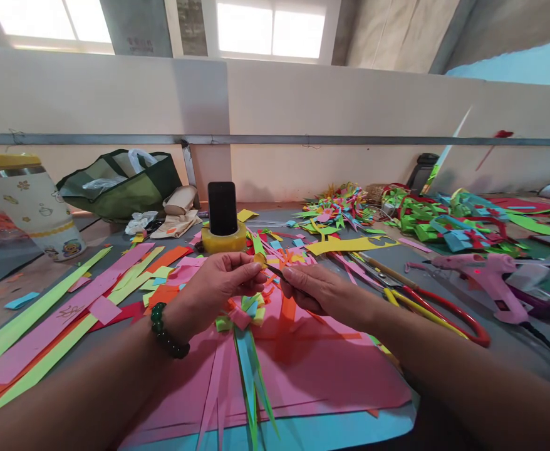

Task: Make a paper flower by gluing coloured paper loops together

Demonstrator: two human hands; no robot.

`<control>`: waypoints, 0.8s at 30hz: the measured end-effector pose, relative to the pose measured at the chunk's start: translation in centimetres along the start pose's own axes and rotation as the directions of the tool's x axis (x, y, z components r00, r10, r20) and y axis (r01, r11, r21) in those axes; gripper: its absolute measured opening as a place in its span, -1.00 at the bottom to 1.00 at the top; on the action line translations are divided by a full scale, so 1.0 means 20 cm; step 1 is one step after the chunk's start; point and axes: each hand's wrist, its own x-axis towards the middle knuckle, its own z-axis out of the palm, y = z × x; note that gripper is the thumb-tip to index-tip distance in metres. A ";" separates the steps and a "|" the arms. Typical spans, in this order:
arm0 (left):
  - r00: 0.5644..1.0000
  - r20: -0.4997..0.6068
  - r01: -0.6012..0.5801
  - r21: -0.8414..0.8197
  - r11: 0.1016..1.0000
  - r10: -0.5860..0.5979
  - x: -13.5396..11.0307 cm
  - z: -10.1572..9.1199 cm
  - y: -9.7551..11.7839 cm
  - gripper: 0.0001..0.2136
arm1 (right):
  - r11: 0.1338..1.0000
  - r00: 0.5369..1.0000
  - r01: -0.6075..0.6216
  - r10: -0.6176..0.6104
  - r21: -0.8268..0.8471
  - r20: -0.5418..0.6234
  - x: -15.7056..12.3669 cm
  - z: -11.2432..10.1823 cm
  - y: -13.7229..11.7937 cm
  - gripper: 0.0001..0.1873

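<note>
My left hand, with a green bead bracelet on the wrist, pinches a small yellow paper piece between thumb and fingertips. In the closed fingers of my right hand is a thin dark tool, perhaps tweezers, its tip at the yellow paper. Just below both hands lies a bundle of folded paper strips with long blue, green and pink tails. It rests on stacked pink paper sheets, with a blue sheet under their front edge.
Long coloured strips spread at left near a tumbler. A phone stands on a tape roll. Red-handled scissors and a pink glue gun with a cord lie at right. Behind are paper piles and a green bag.
</note>
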 end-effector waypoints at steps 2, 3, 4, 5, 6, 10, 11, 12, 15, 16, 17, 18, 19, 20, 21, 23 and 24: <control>1.000 -0.002 0.003 0.002 1.000 -0.003 0.00 0.00 0.00 -0.78 | 1.000 1.000 -0.001 0.001 -0.010 -0.005 0.00 0.00 0.00 -0.48; 1.000 -0.004 0.002 -0.001 1.000 -0.002 0.00 0.00 0.00 -0.78 | 1.000 1.000 -0.008 0.008 -0.011 -0.009 0.00 0.00 -0.01 -0.48; 1.000 -0.008 0.000 -0.004 1.000 0.000 0.00 0.01 0.00 -0.77 | 1.000 1.000 -0.013 0.013 -0.011 -0.014 0.00 0.00 -0.01 -0.48; 1.000 -0.011 -0.003 -0.006 1.000 0.002 0.00 0.01 0.00 -0.77 | 1.000 1.000 -0.018 0.018 -0.008 -0.019 0.00 0.00 -0.01 -0.48; 1.000 -0.014 -0.006 -0.006 1.000 0.005 0.00 0.01 0.00 -0.77 | 1.000 1.000 -0.021 0.021 -0.007 -0.023 0.00 0.00 -0.01 -0.47; 1.000 -0.019 -0.014 0.008 1.000 0.014 0.00 0.01 -0.01 -0.78 | 1.000 0.999 -0.026 0.026 -0.015 -0.029 0.00 0.01 -0.02 -0.48; 1.000 -0.016 -0.018 0.012 1.000 0.018 0.00 0.01 -0.01 -0.78 | 0.999 0.999 -0.029 0.028 -0.022 -0.029 0.00 0.00 -0.01 -0.48; 1.000 -0.012 -0.019 0.017 1.000 0.019 0.00 0.01 -0.01 -0.78 | 0.999 0.999 -0.029 0.028 -0.032 -0.027 0.00 0.00 -0.01 -0.47; 1.000 -0.003 -0.017 0.030 0.999 0.017 0.00 0.01 -0.01 -0.78 | 0.998 0.999 -0.029 0.027 -0.062 -0.030 0.01 0.00 0.00 -0.47; 1.000 0.000 -0.012 0.032 0.999 0.012 0.00 0.01 -0.01 -0.78 | 0.997 0.999 -0.036 0.033 -0.069 -0.033 0.01 0.00 0.00 -0.47; 1.000 0.004 -0.007 0.033 0.999 0.007 0.00 0.01 -0.01 -0.78 | 0.996 0.999 -0.045 0.042 -0.073 -0.035 0.01 0.00 0.00 -0.48; 1.000 0.007 -0.003 0.030 1.000 0.003 0.00 0.01 -0.01 -0.78 | 0.996 0.998 -0.053 0.051 -0.077 -0.037 0.01 0.00 0.00 -0.48; 1.000 0.008 -0.001 0.026 1.000 0.001 0.00 0.01 -0.01 -0.78 | 0.995 0.998 -0.060 0.057 -0.079 -0.040 0.01 0.00 0.00 -0.49; 1.000 0.006 0.002 0.021 1.000 -0.002 0.00 0.01 -0.02 -0.78 | 0.995 0.997 -0.065 0.062 -0.081 -0.043 0.01 0.00 0.00 -0.49; 1.000 0.000 0.003 0.016 1.000 -0.003 0.00 0.01 -0.02 -0.77 | 0.994 0.997 -0.069 0.066 -0.080 -0.047 0.01 0.00 0.00 -0.50; 1.000 -0.012 0.004 0.008 1.000 -0.003 -0.01 0.01 -0.02 -0.77 | 0.994 0.996 -0.077 0.073 -0.074 -0.051 0.00 0.00 -0.01 -0.51; 1.000 -0.016 0.003 0.005 1.000 -0.003 -0.01 0.01 -0.02 -0.76 | 0.995 0.996 -0.076 0.073 -0.069 -0.051 0.00 0.00 -0.01 -0.51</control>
